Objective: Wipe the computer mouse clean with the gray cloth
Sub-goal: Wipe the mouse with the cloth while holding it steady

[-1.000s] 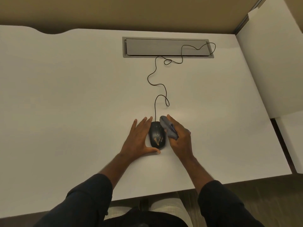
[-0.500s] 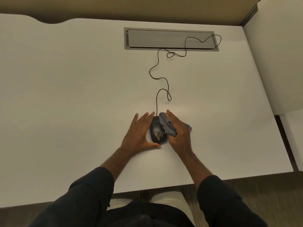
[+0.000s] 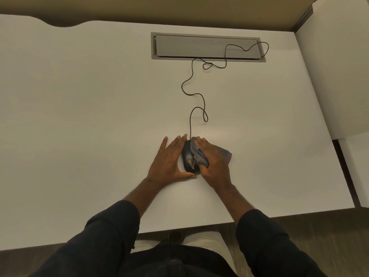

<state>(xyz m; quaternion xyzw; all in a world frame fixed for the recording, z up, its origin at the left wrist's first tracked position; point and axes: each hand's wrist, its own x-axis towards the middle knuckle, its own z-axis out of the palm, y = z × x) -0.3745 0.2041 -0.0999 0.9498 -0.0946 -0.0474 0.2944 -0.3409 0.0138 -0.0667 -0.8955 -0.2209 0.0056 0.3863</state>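
Note:
A black wired computer mouse (image 3: 188,159) lies on the white desk (image 3: 79,116), with a pale smear on its back. My left hand (image 3: 169,160) lies flat against the mouse's left side, fingers straight, thumb along its near end. My right hand (image 3: 213,158) holds the folded gray cloth (image 3: 197,152) and presses it onto the mouse's right half. A cloth corner (image 3: 226,153) sticks out to the right of my hand. The right side of the mouse is hidden under cloth and hand.
The mouse cable (image 3: 191,90) winds away across the desk to a gray cable hatch (image 3: 207,47) at the back. A second white surface (image 3: 339,76) adjoins on the right. The desk's front edge (image 3: 179,229) runs just below my forearms.
My right hand has slid the cloth from beside the mouse onto its right half. The left hand stays against the mouse. The camera has shifted slightly.

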